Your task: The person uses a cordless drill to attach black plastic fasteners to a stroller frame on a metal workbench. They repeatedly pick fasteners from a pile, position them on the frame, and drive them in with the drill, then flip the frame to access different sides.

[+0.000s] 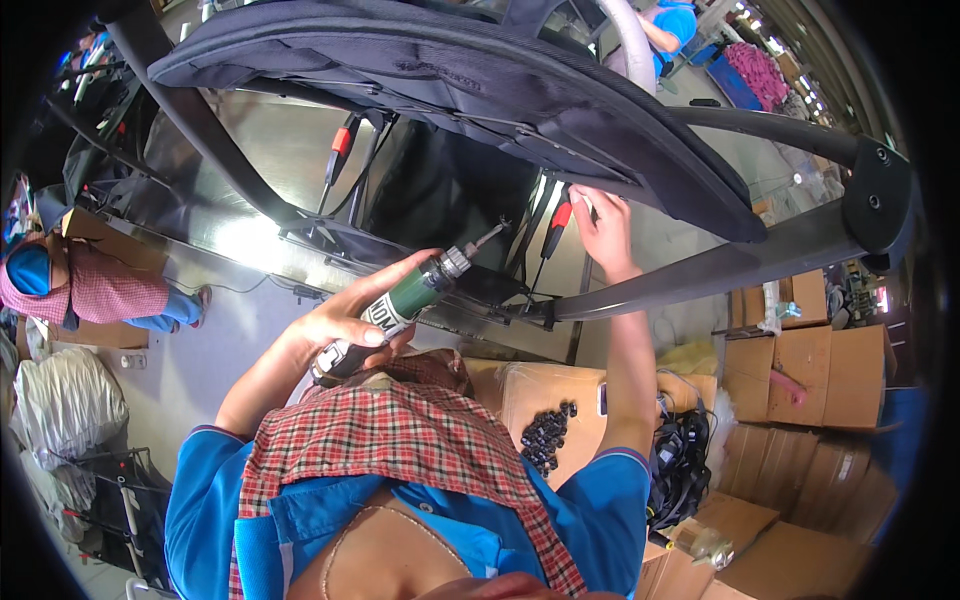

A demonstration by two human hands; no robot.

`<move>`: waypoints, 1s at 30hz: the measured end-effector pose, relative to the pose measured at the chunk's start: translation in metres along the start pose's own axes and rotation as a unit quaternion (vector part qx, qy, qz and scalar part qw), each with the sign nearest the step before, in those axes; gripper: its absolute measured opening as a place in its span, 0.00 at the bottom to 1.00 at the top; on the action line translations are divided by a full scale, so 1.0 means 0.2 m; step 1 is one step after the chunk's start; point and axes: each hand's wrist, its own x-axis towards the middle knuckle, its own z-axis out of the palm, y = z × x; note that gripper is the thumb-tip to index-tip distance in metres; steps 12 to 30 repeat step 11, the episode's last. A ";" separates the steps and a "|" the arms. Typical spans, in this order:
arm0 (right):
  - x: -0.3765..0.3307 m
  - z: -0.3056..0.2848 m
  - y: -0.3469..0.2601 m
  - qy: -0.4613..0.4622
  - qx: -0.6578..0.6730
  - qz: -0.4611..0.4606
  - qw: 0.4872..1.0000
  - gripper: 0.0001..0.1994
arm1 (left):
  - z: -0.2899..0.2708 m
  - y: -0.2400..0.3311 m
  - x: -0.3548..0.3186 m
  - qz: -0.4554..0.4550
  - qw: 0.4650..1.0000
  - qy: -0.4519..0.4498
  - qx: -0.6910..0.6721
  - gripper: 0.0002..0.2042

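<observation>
My left hand [345, 325] is wrapped round a green and black electric screwdriver [412, 292], its bit pointing up and away to the right. Above it is a dark padded fabric seat [400, 60] on a black tubular frame [680, 270], which looks like part of a stroller. My right hand [605, 235] is raised to the seat's underside, fingers closed in a pinch by the lower edge; what they hold is too small to tell. Close to that hand is a red and black piece [557, 228] on a thin rod. A similar red and black piece [341, 145] shows farther left.
A metal-topped table [250, 150] lies under the frame. Small black parts [548, 432] are heaped on a cardboard surface [520, 390] by my right arm. Black straps [682, 460] and cardboard boxes [800, 375] are at the right. A person [90, 280] in a checked top is at the left.
</observation>
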 end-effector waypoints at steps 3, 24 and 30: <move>0.05 0.00 0.04 -0.004 -0.061 0.021 0.998 0.07 | 0.02 0.04 0.07 -0.014 0.997 0.008 0.079 0.54; 0.07 0.15 0.07 -0.002 -0.029 0.021 0.999 0.17 | 0.16 0.11 0.30 -0.061 0.960 0.078 0.262 0.49; 0.07 0.15 0.07 -0.002 -0.029 0.021 0.999 0.17 | 0.16 0.11 0.30 -0.061 0.960 0.078 0.262 0.49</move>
